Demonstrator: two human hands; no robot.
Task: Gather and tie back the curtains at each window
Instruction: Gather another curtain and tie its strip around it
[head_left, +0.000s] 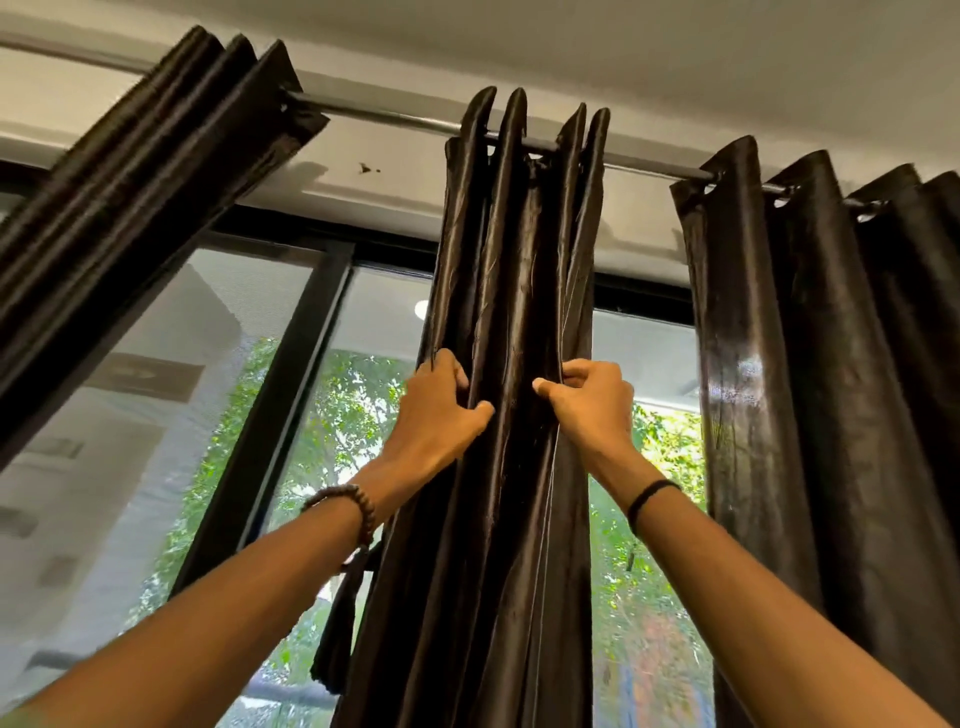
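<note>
Curtain (511, 312) gripped, left hand (439, 410), right hand (592, 400)

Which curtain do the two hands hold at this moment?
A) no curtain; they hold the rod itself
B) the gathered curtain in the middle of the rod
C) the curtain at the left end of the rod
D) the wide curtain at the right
B: the left hand and the right hand each grip folds of the middle curtain, which hangs bunched on the rod.

black-framed window (291, 374) under a white ceiling (675, 52), green trees (353, 410) outside.
</note>
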